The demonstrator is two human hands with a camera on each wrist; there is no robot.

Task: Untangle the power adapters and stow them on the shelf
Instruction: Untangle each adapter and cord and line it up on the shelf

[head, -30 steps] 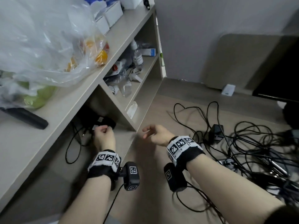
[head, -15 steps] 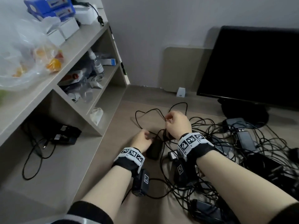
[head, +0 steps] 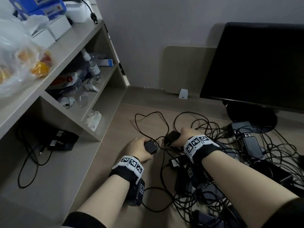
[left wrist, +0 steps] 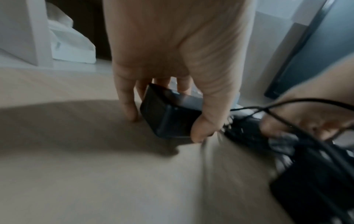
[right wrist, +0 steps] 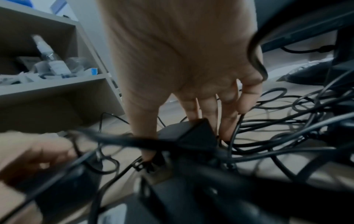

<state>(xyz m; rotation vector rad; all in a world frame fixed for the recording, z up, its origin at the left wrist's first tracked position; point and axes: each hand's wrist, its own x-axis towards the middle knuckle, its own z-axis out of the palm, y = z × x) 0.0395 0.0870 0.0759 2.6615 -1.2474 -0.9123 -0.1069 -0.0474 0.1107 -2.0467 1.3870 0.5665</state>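
Gripping one black adapter each, both hands sit low at the near-left edge of the cable pile on the floor. Left hand (head: 139,149) has thumb and fingers wrapped round a small boxy adapter (head: 150,146), matte black plastic with rounded corners; the left wrist view shows the thumb on one face, the fingers behind, and one fingertip on the floor. Right hand (head: 184,137) clamps a second adapter (head: 171,137), angular and black, with cords crossing over it in the right wrist view.

Key relation: the two blocks lie just beside each other, left one nearer the shelf (head: 92,139), right one on the pile side. A thin cord runs between them; I can't tell whose lead it is or whether it is knotted. Judgement: pulling the left block toward the shelf should show which lead follows. The left hand is the nearer one for stowing.

Cable pile (head: 230,170) spreads right and toward the viewer: thin round rubbery leads in loose overlapping loops, several more black bricks buried inside, likely to drag along if yanked.

Two adapters (head: 63,140) already lie in the bottom shelf bay, their lead trailing forward. Shelf is pale flat laminate board. Dark monitor (head: 256,66) stands behind the pile on a round base.
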